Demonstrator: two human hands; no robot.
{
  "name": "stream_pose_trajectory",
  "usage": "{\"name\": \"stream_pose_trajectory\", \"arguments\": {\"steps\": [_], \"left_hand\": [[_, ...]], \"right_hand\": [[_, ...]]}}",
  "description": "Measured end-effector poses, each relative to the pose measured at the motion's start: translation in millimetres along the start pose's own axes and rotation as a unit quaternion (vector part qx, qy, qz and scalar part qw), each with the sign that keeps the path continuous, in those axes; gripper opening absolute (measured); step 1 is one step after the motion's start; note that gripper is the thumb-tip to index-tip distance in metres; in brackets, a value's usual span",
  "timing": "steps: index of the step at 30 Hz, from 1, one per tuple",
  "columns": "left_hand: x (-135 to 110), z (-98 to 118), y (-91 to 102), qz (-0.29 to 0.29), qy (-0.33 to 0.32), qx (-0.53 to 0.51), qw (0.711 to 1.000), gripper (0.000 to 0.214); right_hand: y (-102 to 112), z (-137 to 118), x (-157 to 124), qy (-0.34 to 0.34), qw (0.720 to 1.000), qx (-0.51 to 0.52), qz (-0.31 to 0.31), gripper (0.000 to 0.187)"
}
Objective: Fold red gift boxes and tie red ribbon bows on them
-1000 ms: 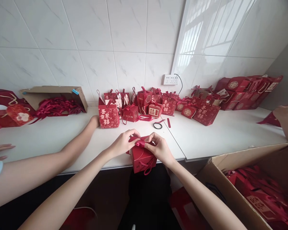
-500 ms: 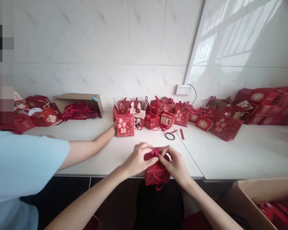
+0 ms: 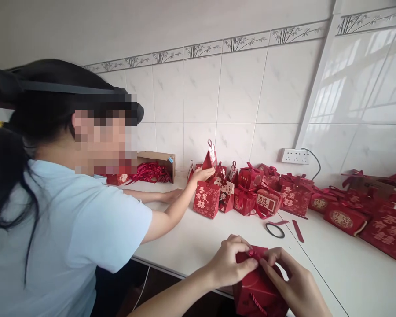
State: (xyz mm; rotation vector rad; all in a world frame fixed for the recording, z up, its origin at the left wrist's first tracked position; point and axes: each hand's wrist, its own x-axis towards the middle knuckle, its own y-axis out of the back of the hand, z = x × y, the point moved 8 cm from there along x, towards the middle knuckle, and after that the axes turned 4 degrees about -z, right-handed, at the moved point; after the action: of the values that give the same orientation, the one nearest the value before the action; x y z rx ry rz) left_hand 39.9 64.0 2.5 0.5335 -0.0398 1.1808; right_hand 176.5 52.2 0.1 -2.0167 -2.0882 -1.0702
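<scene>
A red gift box (image 3: pixel 260 291) stands at the table's front edge, with a twisted red cord handle (image 3: pixel 258 304) on the side nearest me. On its top is a red ribbon (image 3: pixel 255 254) tied in a small bow or knot. My left hand (image 3: pixel 230 263) pinches the ribbon from the left, thumb and fingers closed. From the right, my right hand (image 3: pixel 292 278) pinches the same ribbon, its thumb close to the left thumb. The fingertips partly cover the knot. A black ring (image 3: pixel 275 230) and a flat red strip (image 3: pixel 298 231) lie beyond my hands.
At my left a co-worker in a light blue shirt (image 3: pixel 108 224) holds up a small triangular box (image 3: pixel 211 155). Several red gift boxes (image 3: pixel 206 200) line the wall. A cardboard box (image 3: pixel 166 163) holds red ribbons. A socket strip (image 3: pixel 295 156) is on the wall.
My view has swung up and left, bringing the co-worker's head into sight. The co-worker's hand has lifted a triangular box. Both my hands stay on the ribbon.
</scene>
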Motion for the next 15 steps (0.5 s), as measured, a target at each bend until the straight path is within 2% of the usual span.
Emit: {"name": "stream_pose_trajectory", "arguments": {"steps": [3,9,15], "left_hand": [[0,1,-0.1,0.007,0.007,-0.016,1.000,0.018],[-1,8,-0.2,0.005,-0.020,-0.013,1.000,0.031],[8,3,-3.0,-0.015,-0.003,-0.031,0.999,0.032]], "right_hand": [[1,-7,1,0.007,1.000,-0.009,0.000,0.028],[6,-29,4,-0.005,1.000,-0.004,-0.018,0.022],[10,-28,9,-0.003,1.000,-0.018,-0.023,0.009]]}}
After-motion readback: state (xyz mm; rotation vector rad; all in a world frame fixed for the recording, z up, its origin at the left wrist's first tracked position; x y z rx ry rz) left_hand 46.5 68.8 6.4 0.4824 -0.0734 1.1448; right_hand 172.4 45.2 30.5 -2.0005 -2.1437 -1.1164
